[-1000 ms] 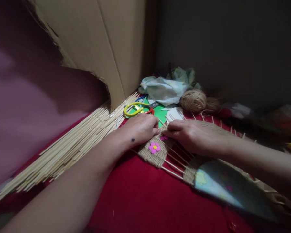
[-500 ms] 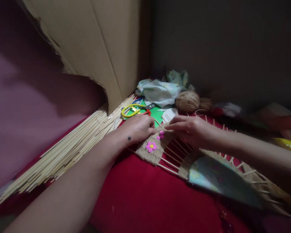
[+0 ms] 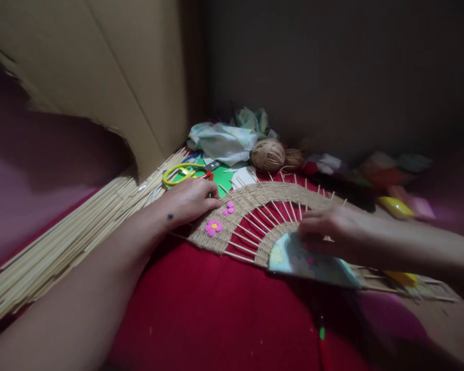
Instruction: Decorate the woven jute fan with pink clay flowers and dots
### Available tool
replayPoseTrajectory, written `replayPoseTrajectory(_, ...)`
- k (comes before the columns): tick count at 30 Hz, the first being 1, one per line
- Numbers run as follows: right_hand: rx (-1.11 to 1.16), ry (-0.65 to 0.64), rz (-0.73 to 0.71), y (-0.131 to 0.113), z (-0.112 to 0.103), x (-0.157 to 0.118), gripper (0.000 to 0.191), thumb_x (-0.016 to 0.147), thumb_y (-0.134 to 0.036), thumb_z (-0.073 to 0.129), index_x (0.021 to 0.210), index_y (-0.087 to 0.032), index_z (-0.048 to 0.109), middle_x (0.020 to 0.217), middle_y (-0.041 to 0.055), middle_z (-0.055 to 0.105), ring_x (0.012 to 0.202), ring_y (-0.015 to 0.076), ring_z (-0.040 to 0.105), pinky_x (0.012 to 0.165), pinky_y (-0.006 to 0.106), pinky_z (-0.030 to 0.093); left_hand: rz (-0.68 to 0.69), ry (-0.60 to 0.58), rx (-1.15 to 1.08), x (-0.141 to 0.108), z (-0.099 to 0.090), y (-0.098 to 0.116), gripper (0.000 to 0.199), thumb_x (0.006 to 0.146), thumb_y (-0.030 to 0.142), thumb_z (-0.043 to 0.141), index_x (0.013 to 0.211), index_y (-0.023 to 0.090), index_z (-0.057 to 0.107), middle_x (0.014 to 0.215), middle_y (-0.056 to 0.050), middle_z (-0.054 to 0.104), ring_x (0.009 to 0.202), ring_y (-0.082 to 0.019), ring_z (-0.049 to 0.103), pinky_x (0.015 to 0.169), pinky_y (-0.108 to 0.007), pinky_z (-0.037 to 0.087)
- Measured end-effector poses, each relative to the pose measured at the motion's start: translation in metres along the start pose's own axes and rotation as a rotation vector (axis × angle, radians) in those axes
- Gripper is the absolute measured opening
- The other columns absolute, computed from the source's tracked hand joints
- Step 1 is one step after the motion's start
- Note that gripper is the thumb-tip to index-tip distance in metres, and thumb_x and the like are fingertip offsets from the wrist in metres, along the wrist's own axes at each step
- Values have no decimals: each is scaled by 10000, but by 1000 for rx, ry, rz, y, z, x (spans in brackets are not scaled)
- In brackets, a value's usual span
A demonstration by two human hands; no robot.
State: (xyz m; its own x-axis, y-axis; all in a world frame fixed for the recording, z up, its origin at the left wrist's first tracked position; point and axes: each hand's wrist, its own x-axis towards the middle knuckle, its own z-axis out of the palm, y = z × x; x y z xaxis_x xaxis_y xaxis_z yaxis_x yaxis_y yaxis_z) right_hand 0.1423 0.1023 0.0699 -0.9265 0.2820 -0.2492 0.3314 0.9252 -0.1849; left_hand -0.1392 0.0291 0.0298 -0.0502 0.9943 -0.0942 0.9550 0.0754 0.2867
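A woven fan [image 3: 297, 191] of twine and thin sticks lies on red cloth, with pale blue floral fabric [image 3: 290, 250] over its inner part. Pink flower pieces [image 3: 213, 227] with a yellow centre sit on its left end, and smaller pink petals [image 3: 228, 208] lie just above. My left hand [image 3: 191, 200] grips the fan's upper left edge, fingers curled and partly hidden. Over the fan's right half hovers or rests my right hand [image 3: 327, 226], blurred; I cannot make out anything in its fingers.
A bundle of thin sticks [image 3: 73, 232] lies at left beneath torn cardboard [image 3: 139, 72]. Yellow-handled scissors [image 3: 178, 174], green sheet [image 3: 222, 180], crumpled fabric [image 3: 222, 141] and a twine ball [image 3: 268, 154] sit behind. A yellow object [image 3: 396, 206] lies at right.
My right hand has left the petals at the fan's left end and moved right across it. My left hand keeps its place on the fan. The view has swung right.
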Motion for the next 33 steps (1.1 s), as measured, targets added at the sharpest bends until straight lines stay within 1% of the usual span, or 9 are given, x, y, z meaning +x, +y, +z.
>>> replayPoseTrajectory(4,-31,60,-23,-2,5,-2,194,828,-90,490,766,-194,641,751,40,622,616,137,568,533,256,398,-6,0,-5,0,0,1,233,799,406,528,830,217,661,762,-42,656,733,-187,565,622,-286,353)
replayPoseTrajectory(8,-3,117,-78,1,1,6,187,848,-136,494,722,-176,626,700,34,604,588,126,547,526,253,405,12,-5,-11,0,2,0,243,799,404,524,805,204,662,750,-47,652,717,-181,559,600,-281,343)
replayPoseTrajectory(11,62,219,-131,-3,-8,33,170,852,-208,534,706,-177,614,674,16,607,572,114,534,521,243,405,41,15,-21,0,4,-3,265,797,421,519,828,207,672,786,-56,663,736,-188,564,602,-287,347)
replayPoseTrajectory(14,126,343,-172,-15,-14,74,117,821,-164,559,753,-174,654,699,11,647,615,113,564,586,239,432,31,24,-31,-1,5,-4,259,804,388,498,871,216,679,816,-57,674,756,-194,571,604,-289,353)
replayPoseTrajectory(16,136,384,-191,-21,-13,101,98,798,-137,582,765,-157,672,707,16,653,620,111,564,599,237,431,22,30,-30,-2,5,-4,264,820,348,461,865,208,680,832,-63,679,764,-197,575,605,-291,357)
replayPoseTrajectory(19,99,351,-255,-23,-5,131,122,771,-83,589,806,-134,694,756,34,652,669,119,566,643,244,430,33,32,-15,-3,5,-3,293,842,299,405,832,201,680,819,-72,678,744,-199,573,611,-300,359)
replayPoseTrajectory(22,51,298,-304,-19,2,144,139,771,-76,585,818,-129,704,778,45,625,688,126,556,657,255,425,57,29,-16,-3,6,-3,295,840,261,391,847,210,682,831,-78,680,750,-205,571,635,-311,365)
replayPoseTrajectory(27,40,247,-307,-17,6,144,163,810,-78,559,810,-132,713,801,54,600,703,122,546,676,260,423,32,27,-12,-3,6,-2,279,822,243,407,864,214,681,843,-85,672,760,-219,561,640,-320,360)
replayPoseTrajectory(33,-24,255,-290,-24,8,139,220,818,-75,515,815,-124,729,795,70,589,671,128,531,636,270,410,41,32,-6,-4,5,-1,259,814,242,424,854,219,678,826,-80,671,728,-209,552,620,-317,347)
